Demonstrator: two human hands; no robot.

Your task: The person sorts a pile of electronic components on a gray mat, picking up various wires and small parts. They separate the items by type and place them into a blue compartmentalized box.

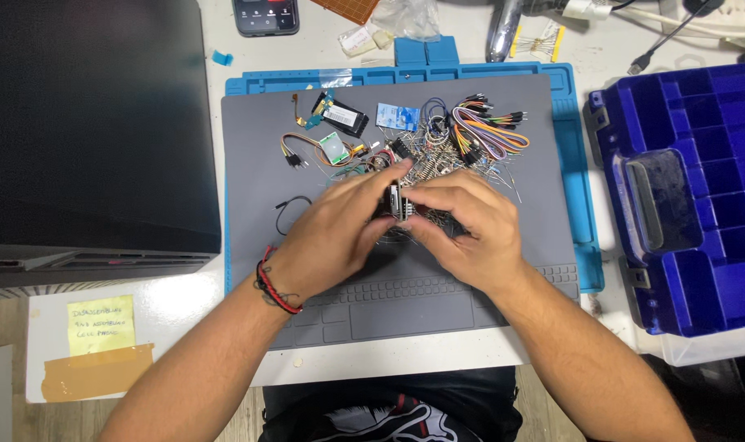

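Left hand (335,233): fingers curled in from the left, fingertips pinching a small dark component (399,202); a red-and-black cord bracelet (272,288) circles the wrist.
Right hand (464,229): closed from the right on the same component, thumb and forefinger pressed to it.
Component: held between both hands just above the middle of the grey work mat (405,303) (its underside is hidden by the fingers).
Wire pile (438,160): loose leads and springs heaped on the mat just beyond the hands; ribbon jumper wires (487,131) lie at its far right.
Small boards (339,123): on the mat, beyond the left hand.
Blue mat (581,205): beneath the grey one.
Blue organiser case (691,196): open, well to the right.
Phone (266,15): at the table's far edge.
Yellow note (101,323): near left, above brown tape.
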